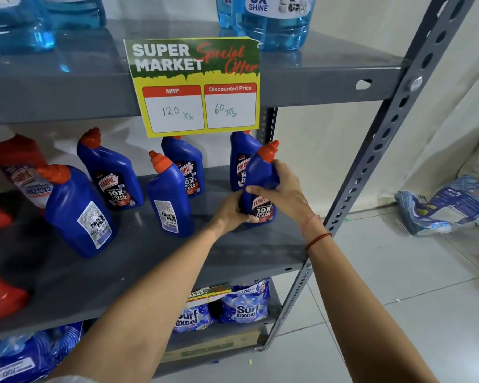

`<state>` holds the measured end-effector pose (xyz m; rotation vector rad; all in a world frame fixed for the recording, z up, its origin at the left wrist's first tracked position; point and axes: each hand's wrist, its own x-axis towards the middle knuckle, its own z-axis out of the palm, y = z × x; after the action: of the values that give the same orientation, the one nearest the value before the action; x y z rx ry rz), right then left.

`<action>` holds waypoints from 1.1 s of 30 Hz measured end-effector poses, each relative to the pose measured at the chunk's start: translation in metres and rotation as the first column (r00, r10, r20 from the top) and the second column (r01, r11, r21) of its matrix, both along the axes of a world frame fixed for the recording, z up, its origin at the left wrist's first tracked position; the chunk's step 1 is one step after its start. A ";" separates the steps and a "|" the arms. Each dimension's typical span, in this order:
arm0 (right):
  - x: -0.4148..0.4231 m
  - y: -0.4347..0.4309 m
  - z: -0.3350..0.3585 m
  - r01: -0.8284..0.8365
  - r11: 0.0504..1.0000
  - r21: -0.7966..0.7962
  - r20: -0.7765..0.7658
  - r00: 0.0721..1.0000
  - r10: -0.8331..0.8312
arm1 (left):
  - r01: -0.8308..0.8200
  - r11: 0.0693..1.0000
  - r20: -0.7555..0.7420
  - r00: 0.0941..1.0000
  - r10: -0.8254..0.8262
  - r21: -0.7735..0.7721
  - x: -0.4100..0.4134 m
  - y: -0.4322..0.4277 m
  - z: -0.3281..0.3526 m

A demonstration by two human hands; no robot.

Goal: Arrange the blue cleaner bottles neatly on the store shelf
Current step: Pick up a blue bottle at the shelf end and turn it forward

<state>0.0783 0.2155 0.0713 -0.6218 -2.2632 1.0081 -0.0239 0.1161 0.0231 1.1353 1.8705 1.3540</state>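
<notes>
Several blue cleaner bottles with red caps stand on the grey middle shelf (138, 261). Both my hands hold one blue bottle (262, 175) upright near the shelf's right end, label facing me. My left hand (234, 210) grips its lower left side and my right hand (284, 189) wraps its right side. Right behind it stands another blue bottle (239, 156). Further left, two bottles (169, 197) (76, 214) show their back labels, and two at the rear (112, 175) (187, 167) show their front labels.
Red cleaner bottles (14, 167) crowd the shelf's left end. A yellow price sign (195, 87) hangs from the upper shelf, which carries clear blue jugs (274, 23). The slotted upright (371, 161) rises at the right. Detergent bags (245, 302) lie below; a packet (448, 205) lies on the floor.
</notes>
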 end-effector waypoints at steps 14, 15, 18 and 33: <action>-0.004 0.013 -0.010 -0.049 0.998 0.033 0.056 0.997 0.047 | -0.001 0.999 0.066 0.998 0.004 -0.047 0.002 0.012 -0.019; -0.004 0.012 -0.011 -0.035 0.999 0.028 0.058 0.998 0.033 | -0.007 0.999 0.053 0.999 0.010 -0.049 0.003 0.012 -0.019; -0.002 0.008 -0.015 0.047 0.999 -0.016 0.053 0.998 -0.046 | -0.047 0.999 0.044 0.998 0.047 -0.017 0.009 0.011 -0.020; -0.011 -0.107 -0.054 0.235 0.960 -0.151 -0.238 0.934 -0.266 | -0.517 0.833 -0.012 0.849 0.529 0.196 -0.001 -0.102 -0.047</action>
<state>0.0670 0.1088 0.0171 -0.7634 -1.8554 1.0360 -0.0246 0.0145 -0.0242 0.7754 2.2461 1.8405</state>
